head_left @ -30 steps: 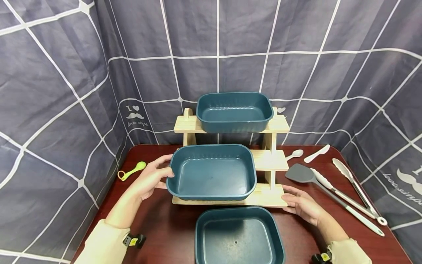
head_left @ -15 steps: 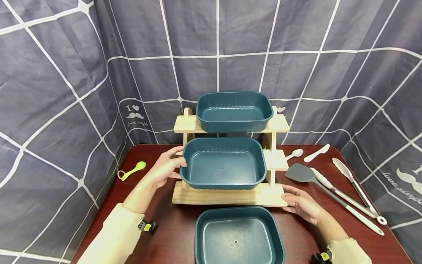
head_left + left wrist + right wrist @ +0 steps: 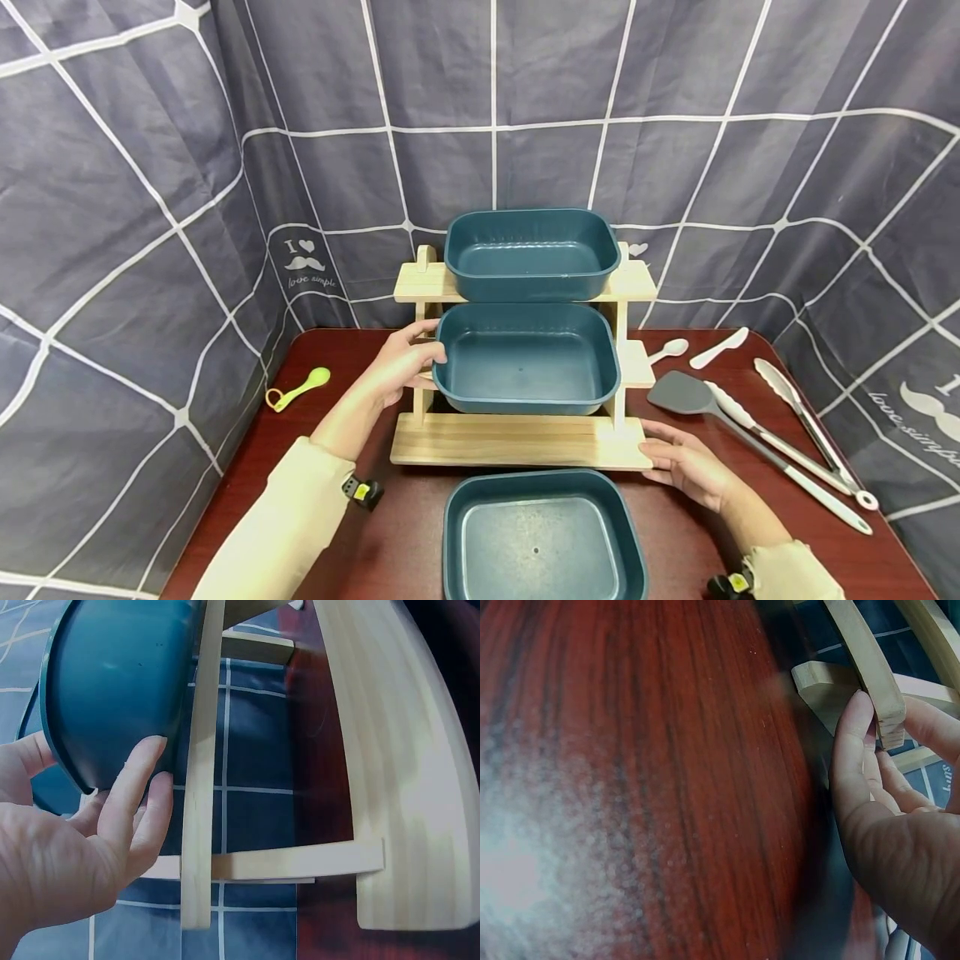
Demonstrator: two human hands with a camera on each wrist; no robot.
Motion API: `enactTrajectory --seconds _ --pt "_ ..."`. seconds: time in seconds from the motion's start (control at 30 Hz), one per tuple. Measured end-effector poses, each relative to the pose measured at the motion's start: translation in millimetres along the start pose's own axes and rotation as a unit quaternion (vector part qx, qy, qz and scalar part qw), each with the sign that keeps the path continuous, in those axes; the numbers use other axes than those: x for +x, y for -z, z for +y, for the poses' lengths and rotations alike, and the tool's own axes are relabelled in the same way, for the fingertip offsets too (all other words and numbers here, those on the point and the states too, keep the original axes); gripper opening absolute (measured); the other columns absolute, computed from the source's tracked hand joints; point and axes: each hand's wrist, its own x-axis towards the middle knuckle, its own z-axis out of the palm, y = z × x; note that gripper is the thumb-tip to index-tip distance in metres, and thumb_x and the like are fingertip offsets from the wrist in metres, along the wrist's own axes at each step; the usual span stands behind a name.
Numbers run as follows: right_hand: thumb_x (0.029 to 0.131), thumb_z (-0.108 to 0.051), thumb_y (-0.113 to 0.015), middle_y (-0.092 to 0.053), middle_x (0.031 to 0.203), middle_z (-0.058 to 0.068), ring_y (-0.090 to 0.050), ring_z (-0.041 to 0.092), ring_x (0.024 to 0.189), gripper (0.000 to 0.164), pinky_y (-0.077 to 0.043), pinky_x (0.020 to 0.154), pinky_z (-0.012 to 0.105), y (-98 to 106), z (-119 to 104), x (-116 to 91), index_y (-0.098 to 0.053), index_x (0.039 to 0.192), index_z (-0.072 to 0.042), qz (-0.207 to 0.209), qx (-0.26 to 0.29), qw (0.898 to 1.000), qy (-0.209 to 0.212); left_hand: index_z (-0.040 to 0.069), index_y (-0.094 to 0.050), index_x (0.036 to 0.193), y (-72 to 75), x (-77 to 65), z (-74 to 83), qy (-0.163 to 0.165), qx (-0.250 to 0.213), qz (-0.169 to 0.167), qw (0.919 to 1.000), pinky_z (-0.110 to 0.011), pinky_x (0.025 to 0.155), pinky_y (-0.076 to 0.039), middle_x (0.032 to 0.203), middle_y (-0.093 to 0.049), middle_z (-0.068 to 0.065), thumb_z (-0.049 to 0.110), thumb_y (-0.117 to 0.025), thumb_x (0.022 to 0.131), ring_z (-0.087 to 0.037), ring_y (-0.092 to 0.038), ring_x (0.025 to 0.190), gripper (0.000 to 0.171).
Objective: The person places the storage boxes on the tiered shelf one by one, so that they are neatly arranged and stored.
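Lime-green spoon on dark red table, far left. Next, left hand: grasping left end of the teal middle bin, thumb over rim, fingers against the outside. Middle bin is at the middle tier of the wooden rack; can't tell if it's fully seated. Top bin sits on the top shelf, behind and above it. Front bin on table, just ahead of bottom shelf. Right hand: pinching bottom shelf's right end. Rightmost, on table: white spoon, grey-headed spatula, white knife, tongs.
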Motion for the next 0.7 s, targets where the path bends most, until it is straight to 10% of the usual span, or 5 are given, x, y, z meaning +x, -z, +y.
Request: enactTrajectory --seconds 0.7 --pt "0.106 -0.007 -0.054 -0.07 0.115 0.004 -0.071 0.018 0.1 0.047 -0.059 0.089 0.034 0 2 0 -0.038 0.151 -0.009 -0.001 -0.005 1.0 0.009 0.015 -0.053 0.148 -9.6 16.4 0.2 0.012 -0.02 -0.002 0.9997 -0.048 0.075 -0.063 0.134 -0.059 -0.019 0.008 -0.064 0.085 -0.033 -0.073 0.104 0.065"
